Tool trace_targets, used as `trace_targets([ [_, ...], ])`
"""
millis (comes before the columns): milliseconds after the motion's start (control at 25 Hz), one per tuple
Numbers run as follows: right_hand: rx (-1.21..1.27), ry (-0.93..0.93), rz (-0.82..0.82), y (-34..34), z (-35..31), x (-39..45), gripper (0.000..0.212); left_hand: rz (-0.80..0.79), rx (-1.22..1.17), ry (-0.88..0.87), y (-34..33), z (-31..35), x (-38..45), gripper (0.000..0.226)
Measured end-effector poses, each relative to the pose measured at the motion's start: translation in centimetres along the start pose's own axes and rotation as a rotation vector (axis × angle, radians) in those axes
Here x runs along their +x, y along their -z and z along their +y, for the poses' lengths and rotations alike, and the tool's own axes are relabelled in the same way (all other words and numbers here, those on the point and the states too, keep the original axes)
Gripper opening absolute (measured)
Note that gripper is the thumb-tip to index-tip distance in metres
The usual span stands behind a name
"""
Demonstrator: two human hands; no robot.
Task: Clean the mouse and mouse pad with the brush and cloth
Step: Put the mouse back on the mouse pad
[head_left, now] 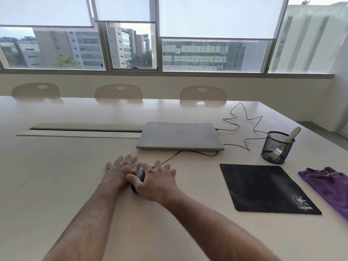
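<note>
A dark wired mouse [139, 177] lies on the table in front of me, mostly hidden by my hands. My right hand [156, 180] is curled over it and grips it. My left hand [120, 169] rests flat on the table just left of the mouse, fingers spread, touching its side. The black mouse pad [263, 187] lies bare to the right. A purple cloth [329, 187] is crumpled beyond the pad at the right edge. A pale brush handle [292, 134] sticks out of a black mesh cup [276, 147].
A shut grey laptop [179, 135] sits behind the mouse, with a black cable [243, 117] looping across the table to the right. A cable slot [84, 129] runs along the table's middle. Three chair backs [118, 91] stand at the far edge under the windows.
</note>
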State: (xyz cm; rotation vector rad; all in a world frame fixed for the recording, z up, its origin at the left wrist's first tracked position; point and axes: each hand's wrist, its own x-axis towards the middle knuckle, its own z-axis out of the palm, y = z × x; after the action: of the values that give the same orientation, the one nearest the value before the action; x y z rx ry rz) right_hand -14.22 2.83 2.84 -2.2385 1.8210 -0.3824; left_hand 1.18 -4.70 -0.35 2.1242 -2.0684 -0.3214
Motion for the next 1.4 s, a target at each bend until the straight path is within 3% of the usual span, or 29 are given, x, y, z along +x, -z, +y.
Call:
trace_targets([
  [320, 0.052, -0.029, 0.035, -0.5, 0.5, -1.3, 0.053, 0.051, -0.019, 0.001, -0.1, 0.7, -0.5, 0.057],
  [640, 0.165, 0.005, 0.194, -0.3, 3.1, -2.7, 0.038, 0.034, -0.031, -0.063, -0.7, 3.8, -1.0, 0.053],
  [920, 0.169, -0.074, 0.341, 5.0, 9.6, -3.7, 0.058, 0.007, -0.026, -0.112, -1.9, 8.4, -1.3, 0.056],
  [1120, 0.149, -0.182, 0.44, 9.0, 15.3, -5.1, 0.041, -0.033, -0.007, -0.142, -3.2, 12.3, -1.6, 0.061],
  [1400, 0.094, -0.269, 0.476, 11.7, 22.2, -7.4, 0.045, -0.074, 0.027, -0.202, -4.6, 17.3, -2.2, 0.066],
])
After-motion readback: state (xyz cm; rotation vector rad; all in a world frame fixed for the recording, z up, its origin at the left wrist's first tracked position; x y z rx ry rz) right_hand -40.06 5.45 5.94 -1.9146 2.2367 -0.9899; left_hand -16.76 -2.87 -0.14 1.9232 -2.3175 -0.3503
